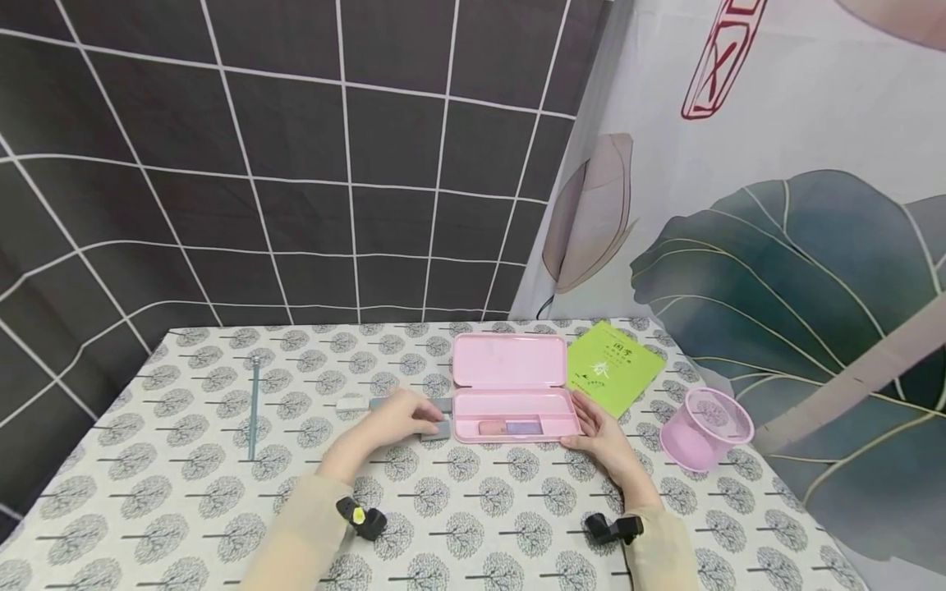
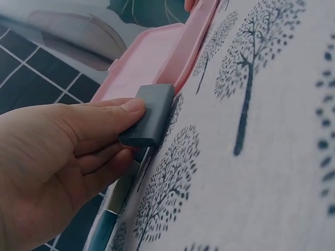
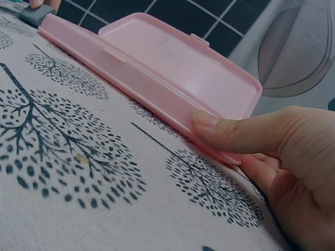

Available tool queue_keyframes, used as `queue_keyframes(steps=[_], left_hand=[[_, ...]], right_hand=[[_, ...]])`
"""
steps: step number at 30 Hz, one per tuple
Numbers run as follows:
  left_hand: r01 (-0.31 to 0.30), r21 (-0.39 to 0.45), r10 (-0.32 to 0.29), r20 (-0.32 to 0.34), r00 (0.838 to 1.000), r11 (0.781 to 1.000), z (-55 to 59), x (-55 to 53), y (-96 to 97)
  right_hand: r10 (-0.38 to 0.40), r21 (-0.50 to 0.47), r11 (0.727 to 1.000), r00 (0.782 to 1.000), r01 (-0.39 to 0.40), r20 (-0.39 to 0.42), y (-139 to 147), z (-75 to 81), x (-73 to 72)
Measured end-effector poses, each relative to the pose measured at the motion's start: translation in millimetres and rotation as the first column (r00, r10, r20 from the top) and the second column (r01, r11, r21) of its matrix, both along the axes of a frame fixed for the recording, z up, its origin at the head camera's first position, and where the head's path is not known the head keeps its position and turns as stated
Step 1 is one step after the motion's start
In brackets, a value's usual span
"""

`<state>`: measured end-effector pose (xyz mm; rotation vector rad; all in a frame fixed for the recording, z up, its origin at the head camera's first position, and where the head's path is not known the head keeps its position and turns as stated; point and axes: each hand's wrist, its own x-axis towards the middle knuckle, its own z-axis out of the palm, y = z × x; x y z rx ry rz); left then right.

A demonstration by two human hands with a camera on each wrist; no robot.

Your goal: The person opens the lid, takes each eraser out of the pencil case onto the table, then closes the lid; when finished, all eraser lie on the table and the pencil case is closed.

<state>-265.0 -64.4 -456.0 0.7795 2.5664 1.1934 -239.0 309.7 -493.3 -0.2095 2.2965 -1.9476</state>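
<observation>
A pink pencil case [image 1: 510,359] lies with its lid up on the table. Inside its lower tray sits a small block, part pinkish-brown [image 1: 492,428] and part purple. My left hand [image 1: 399,417] pinches a flat grey block [image 2: 152,112] between thumb and fingers, right at the case's left end. Behind that hand is a long grey-blue item with a white end [image 1: 352,404], partly hidden by the fingers. At the case's right end, my right hand [image 1: 602,435] grips the corner, its thumb [image 3: 220,128] on the front wall and the other fingers around the side.
A green booklet [image 1: 624,365] lies behind the case to the right. To the right of my right hand, a pink mesh cup [image 1: 695,439] stands near the table's edge. A thin teal pencil [image 1: 254,410] lies far left. A dark grid-patterned curtain [image 1: 296,123] hangs behind the table [image 1: 473,525].
</observation>
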Motion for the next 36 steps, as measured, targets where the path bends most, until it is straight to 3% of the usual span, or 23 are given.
queue_keyframes(steps=[10,24,36], left_hand=[[0.018,0.0,-0.018,-0.028,0.999,1.0,-2.0,1.4,0.8],[-0.035,0.002,0.035,-0.022,0.999,0.999,-1.6,3.6,1.7],[-0.021,-0.021,0.02,-0.033,0.999,1.0,-3.1,2.5,1.8]], right_hand=[[-0.003,-0.006,1.0,1.0,0.003,0.003,-0.3,2.4,0.9],[0.004,-0.013,1.0,1.0,-0.004,-0.005,-0.4,2.5,0.9],[0.008,-0.011,1.0,1.0,-0.008,-0.008,0.4,2.3,0.5]])
